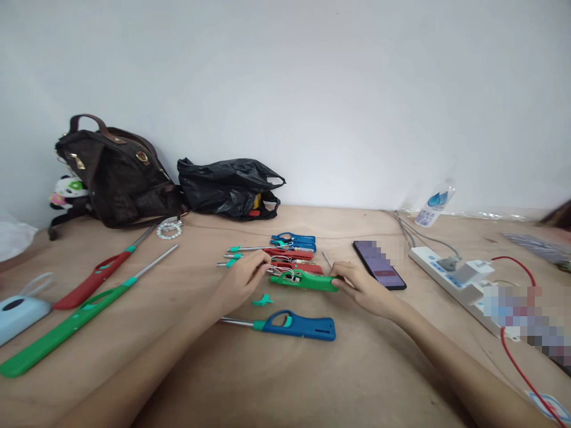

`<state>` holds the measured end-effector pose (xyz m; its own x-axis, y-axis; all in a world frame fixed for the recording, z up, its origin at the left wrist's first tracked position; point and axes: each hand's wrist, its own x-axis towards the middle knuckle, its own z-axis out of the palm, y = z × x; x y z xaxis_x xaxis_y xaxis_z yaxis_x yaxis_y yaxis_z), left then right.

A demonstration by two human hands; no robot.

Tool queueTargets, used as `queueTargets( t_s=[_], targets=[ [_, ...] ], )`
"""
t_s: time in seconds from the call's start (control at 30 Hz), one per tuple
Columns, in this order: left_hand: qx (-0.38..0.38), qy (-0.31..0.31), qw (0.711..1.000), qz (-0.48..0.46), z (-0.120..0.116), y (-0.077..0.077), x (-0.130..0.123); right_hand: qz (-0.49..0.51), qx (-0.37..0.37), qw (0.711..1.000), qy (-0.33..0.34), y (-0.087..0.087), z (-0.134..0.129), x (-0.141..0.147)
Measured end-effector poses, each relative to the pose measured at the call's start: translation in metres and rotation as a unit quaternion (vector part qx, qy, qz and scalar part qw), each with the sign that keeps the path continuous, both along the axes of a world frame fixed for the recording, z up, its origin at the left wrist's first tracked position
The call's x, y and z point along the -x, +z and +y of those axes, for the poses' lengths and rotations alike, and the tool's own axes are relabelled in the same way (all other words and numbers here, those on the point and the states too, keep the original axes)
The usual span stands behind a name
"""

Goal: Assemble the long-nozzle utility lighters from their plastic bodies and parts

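A green lighter casing (pixel 312 282), long-necked type and opened up, lies crosswise in front of me with thin white wires (pixel 285 272) showing inside. My right hand (pixel 361 288) grips its rear end between thumb and fingers. At its front end, my left hand (pixel 243 276) is pinched closed beside the wires; what its fingertips hold is hidden. Behind are opened red lighter casings (pixel 297 255) and blue casings (pixel 303 239), with metal tubes and teal collars. Nearer me sit a loose teal trigger piece (pixel 262 300) and a whole blue lighter (pixel 298 326), its tube partly behind my left forearm.
At left lie a red lighter (pixel 91 282), a green lighter (pixel 71 327), a light-blue device (pixel 22 315) and a bead bracelet (pixel 169 229). A backpack (pixel 120 178) and black bag (pixel 223 187) stand behind. Right: phone (pixel 379 264), power strip (pixel 439 276), bottle (pixel 435 205).
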<state>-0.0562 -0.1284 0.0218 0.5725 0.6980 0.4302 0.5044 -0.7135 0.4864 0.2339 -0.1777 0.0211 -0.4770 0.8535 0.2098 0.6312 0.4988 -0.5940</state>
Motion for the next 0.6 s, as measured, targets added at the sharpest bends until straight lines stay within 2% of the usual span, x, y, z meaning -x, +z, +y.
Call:
queueTargets(
  t_s=[0.1,0.23,0.33,0.6],
  targets=[
    [-0.02,-0.004,1.0,-0.011,-0.0005,0.0002,0.0002,0.068,0.105,0.992,0.0,-0.0003,0.0013,-0.0008],
    [-0.047,-0.011,0.999,-0.024,-0.0016,0.0012,0.0001,0.166,0.229,0.959,0.002,-0.0031,0.0035,-0.0003],
    [-0.058,-0.013,0.998,-0.025,-0.0018,0.0019,0.0001,0.202,0.257,0.945,-0.019,-0.0018,0.0034,0.0011],
    [-0.057,-0.007,0.998,-0.037,-0.0034,0.0023,0.0002,0.225,0.271,0.935,-0.044,-0.0029,0.0044,0.0007]
  ],
)
